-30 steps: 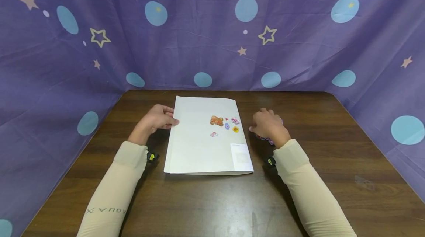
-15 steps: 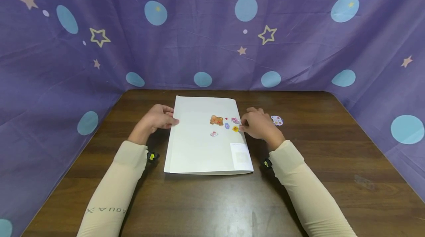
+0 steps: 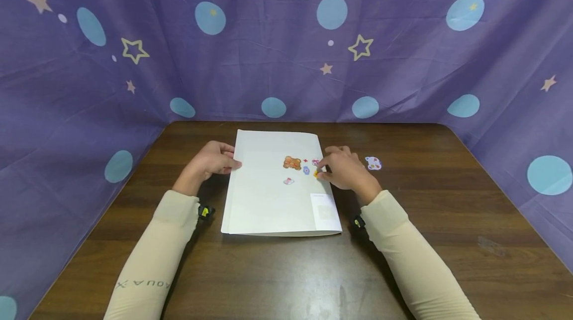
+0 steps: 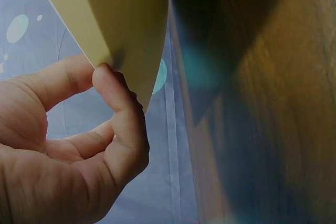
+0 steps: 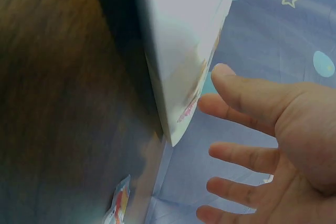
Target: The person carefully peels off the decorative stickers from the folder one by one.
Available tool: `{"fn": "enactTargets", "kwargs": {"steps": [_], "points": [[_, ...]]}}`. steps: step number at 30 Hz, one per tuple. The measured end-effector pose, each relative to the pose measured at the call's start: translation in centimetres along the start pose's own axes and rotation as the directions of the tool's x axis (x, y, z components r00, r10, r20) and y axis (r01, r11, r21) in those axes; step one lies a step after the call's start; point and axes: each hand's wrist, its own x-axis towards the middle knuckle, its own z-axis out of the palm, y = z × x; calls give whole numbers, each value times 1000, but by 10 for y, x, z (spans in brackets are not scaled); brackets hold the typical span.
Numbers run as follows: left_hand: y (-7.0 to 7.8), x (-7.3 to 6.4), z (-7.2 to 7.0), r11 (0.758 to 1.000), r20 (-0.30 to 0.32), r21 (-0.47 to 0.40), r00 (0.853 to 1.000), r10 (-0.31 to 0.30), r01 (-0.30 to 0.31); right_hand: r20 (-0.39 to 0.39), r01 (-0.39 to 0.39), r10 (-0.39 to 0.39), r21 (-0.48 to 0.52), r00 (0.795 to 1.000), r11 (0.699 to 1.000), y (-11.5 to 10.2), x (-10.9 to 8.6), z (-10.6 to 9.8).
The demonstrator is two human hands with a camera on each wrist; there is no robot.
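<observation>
A white folder (image 3: 270,200) lies on the brown bench (image 3: 268,280), about in the middle, with its long axis running from near to far. Its near edge bulges slightly upward, and a pale label (image 3: 325,212) sits at its near right corner.

The left hand (image 3: 209,161) pinches the folder's left edge in the far half, so the folder extends to the right of this grip; thumb and forefinger are clamped on the edge. The right hand (image 3: 343,166) is above the right edge, also in the far half, and its grip looks apart: the fingers are spread, with the thumb near the forefinger. Just left of these fingertips is a yellow sticker (image 3: 316,174), partly covered.

Further left on the folder is a bear sticker (image 3: 292,162), its long axis from left to right. On the bench, right of the right hand, lies a white sticker (image 3: 373,163). Behind the bench hangs a purple curtain (image 3: 250,71).
</observation>
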Motion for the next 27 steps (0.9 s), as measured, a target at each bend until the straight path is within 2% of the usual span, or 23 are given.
{"fn": "enactTargets", "kwargs": {"steps": [10, 16, 27], "points": [[0, 0, 0, 1000, 4, -5, 1000, 0, 0, -9, 37, -38, -37, 999, 999, 0, 3, 7], [0, 0, 0, 1000, 3, -3, 1000, -2, 2, -38, 91, -96, -127, 995, 988, -1, 5, 9], [0, 0, 0, 1000, 2, 3, 1000, -10, 10, -63, 106, -124, -239, 990, 965, -6, 4, 12]]}}
